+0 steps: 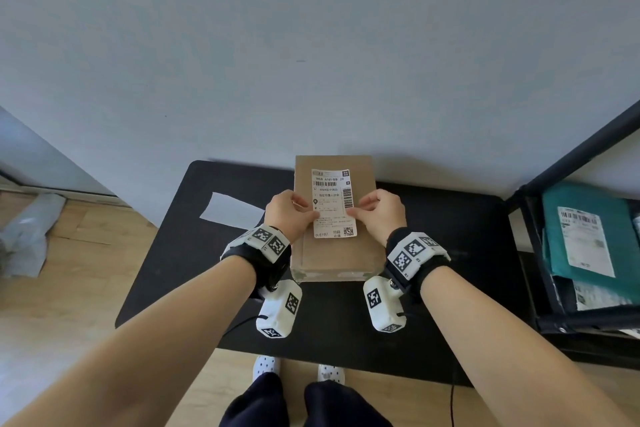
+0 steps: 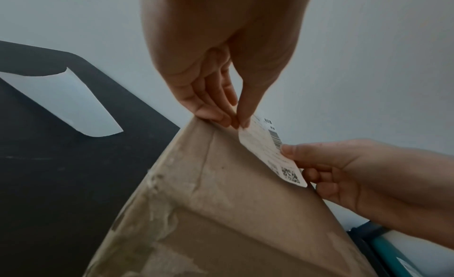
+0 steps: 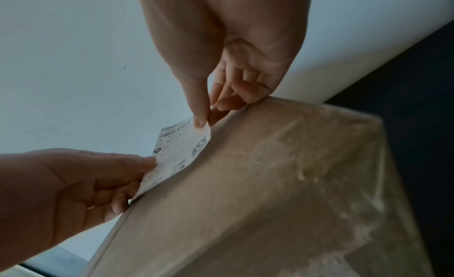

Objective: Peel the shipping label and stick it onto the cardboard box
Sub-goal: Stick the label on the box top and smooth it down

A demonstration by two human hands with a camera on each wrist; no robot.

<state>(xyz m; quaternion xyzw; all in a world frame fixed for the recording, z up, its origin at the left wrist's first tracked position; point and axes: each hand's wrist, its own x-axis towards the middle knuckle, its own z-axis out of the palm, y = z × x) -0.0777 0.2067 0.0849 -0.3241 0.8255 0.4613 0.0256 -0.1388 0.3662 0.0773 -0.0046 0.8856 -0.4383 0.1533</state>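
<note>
1. Shipping label (image 1: 333,203) pinched by both hands, left hand (image 1: 289,215) on its left edge, right hand (image 1: 380,213) on its right.
2. Label held over cardboard box (image 1: 337,253) top.
3. Box sits on black worktop (image 1: 180,253).

Shipping label (image 1: 333,203) reads "190A A161-BB 28"; remaining print illegible.

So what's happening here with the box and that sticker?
A person is sticking a shipping label onto a cardboard box on a black table. The left hand and right hand each pinch one side edge of the label, holding it over the box top. A blank sheet, probably the peeled backing, lies left of the box.
</note>
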